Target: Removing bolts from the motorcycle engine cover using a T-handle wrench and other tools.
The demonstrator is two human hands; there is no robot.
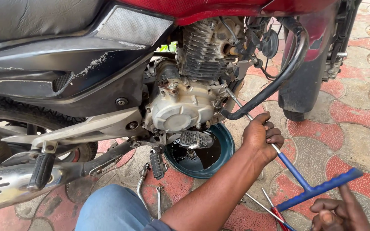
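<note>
1. Head view: T-handle wrench (298, 177), long steel shaft with blue grip, looks stiff, light and maybe oily; best taken at the crossbar and mid-shaft.
2. Left hand (261, 136) fingers curled tight round the shaft, tip beyond them at the engine (185, 100).
3. Right hand (339, 211) fingers loosely bent under the crossbar, touching it; full grip unclear.
4. Oil drain pan (223, 147) just beside left fingers; screwdrivers (270, 209) near the right.

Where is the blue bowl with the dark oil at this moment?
In the head view, the blue bowl sits on the paved ground under the motorcycle engine, just left of the left hand gripping the T-handle wrench.
</note>
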